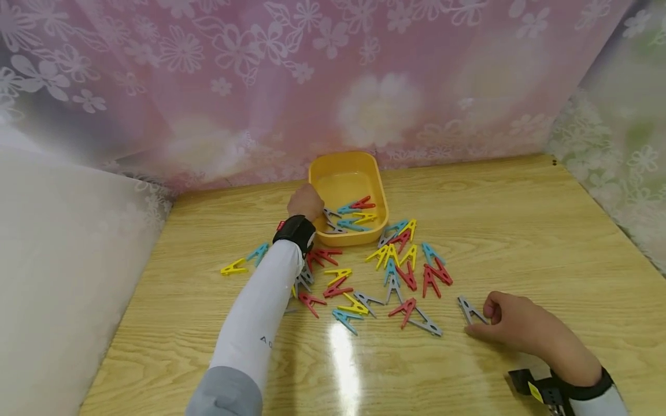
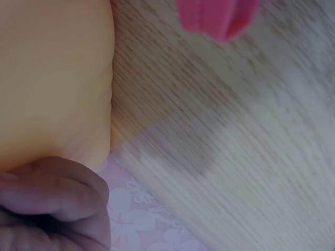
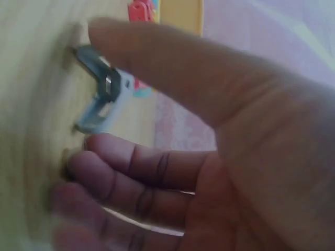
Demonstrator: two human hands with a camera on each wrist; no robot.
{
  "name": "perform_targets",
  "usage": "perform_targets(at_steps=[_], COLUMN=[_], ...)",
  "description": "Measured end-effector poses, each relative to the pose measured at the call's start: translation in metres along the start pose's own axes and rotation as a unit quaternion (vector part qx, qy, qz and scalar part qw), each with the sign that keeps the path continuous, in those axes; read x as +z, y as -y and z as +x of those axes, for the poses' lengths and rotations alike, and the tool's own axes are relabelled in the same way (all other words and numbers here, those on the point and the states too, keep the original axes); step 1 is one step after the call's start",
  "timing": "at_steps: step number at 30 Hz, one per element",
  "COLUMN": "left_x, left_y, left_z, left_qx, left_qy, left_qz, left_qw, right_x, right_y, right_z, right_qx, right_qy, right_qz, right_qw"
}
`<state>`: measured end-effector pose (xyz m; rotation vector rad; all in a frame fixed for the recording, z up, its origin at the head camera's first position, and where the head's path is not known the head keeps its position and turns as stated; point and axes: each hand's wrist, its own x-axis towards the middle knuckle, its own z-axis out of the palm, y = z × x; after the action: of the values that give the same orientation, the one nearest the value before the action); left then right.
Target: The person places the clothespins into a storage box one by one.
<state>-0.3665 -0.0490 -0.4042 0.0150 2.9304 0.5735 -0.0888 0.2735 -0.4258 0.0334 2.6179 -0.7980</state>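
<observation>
In the head view, my left hand (image 1: 305, 202) is at the left rim of a yellow plastic basket (image 1: 382, 196). The left wrist view shows its curled fingers (image 2: 57, 193) against the basket's outer wall, apparently gripping the edge; the contact is partly hidden. My right hand (image 1: 515, 323) is low over the table beside a grey clothespin (image 1: 470, 310). Seen from the right wrist, thumb and fingers are spread around that clothespin (image 3: 107, 86) without pinching it. Several clothespins, such as a red one (image 1: 362, 203), lie inside the basket.
Loose red, yellow, blue and grey clothespins are scattered before the basket, among them a yellow one (image 1: 353, 304) and a red one (image 1: 403, 312). A yellow clothespin (image 1: 234, 267) lies farther left. The wooden table (image 1: 520, 231) meets a floral curtain (image 1: 442, 115) behind the basket.
</observation>
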Motion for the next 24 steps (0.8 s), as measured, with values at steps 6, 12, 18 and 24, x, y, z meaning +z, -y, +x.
perform_targets(at_steps=[6, 12, 18, 24], left_x=[0.001, -0.001, -0.003, -0.001], left_y=[0.001, -0.001, -0.001, -0.003], left_z=[0.001, -0.003, -0.003, -0.004], left_qx=[-0.004, -0.009, -0.007, -0.015], left_qy=[-0.010, -0.010, -0.014, -0.018], left_qz=[0.002, -0.001, -0.008, -0.006], left_qw=[0.9999, 0.9999, 0.9998, 0.9997], right_x=[-0.001, -0.014, -0.034, -0.050], right_y=[0.002, 0.009, 0.033, 0.062], right_z=[0.003, 0.007, 0.028, 0.066], right_qx=[0.005, 0.004, -0.038, -0.080], right_qy=[-0.011, -0.048, -0.119, -0.168], right_qz=[-0.014, 0.003, 0.025, 0.055], right_qw=[1.000, 0.999, 0.992, 0.981])
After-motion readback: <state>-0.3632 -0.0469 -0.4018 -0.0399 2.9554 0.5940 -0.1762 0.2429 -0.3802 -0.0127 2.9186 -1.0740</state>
